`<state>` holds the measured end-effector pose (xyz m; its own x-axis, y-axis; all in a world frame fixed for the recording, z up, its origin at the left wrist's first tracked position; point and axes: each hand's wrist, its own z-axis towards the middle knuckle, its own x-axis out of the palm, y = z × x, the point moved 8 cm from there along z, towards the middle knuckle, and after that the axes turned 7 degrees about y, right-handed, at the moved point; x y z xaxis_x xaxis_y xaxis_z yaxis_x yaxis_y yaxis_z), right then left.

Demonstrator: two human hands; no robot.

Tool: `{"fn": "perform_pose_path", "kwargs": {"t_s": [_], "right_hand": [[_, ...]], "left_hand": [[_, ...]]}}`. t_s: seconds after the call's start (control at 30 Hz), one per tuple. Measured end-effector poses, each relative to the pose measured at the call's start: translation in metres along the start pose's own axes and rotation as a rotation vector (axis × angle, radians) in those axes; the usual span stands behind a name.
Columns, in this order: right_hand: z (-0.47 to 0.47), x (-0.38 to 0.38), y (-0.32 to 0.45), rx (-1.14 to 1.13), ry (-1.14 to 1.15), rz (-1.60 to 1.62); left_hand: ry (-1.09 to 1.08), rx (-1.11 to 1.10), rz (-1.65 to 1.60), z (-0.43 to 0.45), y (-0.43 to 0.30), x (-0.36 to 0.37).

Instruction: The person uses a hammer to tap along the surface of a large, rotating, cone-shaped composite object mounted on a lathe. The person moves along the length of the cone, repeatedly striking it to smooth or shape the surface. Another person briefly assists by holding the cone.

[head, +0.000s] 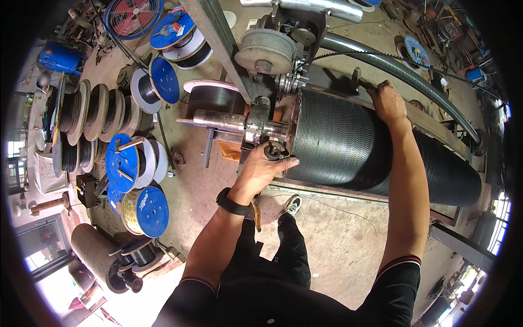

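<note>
A long drum [339,139] lies across the bench in front of me, wound closely with dark, crimped-looking metal strip or wire. At its left end, my left hand [263,165] is curled around a dark metal piece [273,152] with a notched, round end; its exact kind is unclear. The thumb points right, against or just before the drum's end rim. Over the drum's far side, my right hand [389,102] grips the handle of a hammer [356,77], whose head stands to the left of my fist. A metal shaft [220,119] runs from the drum through a bearing block [257,120].
Beyond the drum, a grooved pulley [265,49] sits on the machine frame, and a curved dark tube [408,73] arches rightward. Several cable reels [151,212] stand on the floor at left. A steel post [220,45] slants up beside the pulley. A fan [134,16] stands farther back.
</note>
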<state>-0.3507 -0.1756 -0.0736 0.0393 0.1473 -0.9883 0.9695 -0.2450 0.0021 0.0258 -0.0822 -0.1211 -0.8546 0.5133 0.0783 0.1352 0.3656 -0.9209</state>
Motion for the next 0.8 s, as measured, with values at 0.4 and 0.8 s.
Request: {"fn": "perform_pose_path", "kwargs": {"t_s": [0.4, 0.8], "right_hand": [[-0.099, -0.050, -0.011, 0.013, -0.308, -0.016], [-0.102, -0.045, -0.022, 0.064, -0.431, 0.005]], "left_hand": [[0.010, 0.048, 0.032, -0.004, -0.003, -0.001], [0.015, 0.037, -0.015, -0.002, 0.010, 0.000]]}}
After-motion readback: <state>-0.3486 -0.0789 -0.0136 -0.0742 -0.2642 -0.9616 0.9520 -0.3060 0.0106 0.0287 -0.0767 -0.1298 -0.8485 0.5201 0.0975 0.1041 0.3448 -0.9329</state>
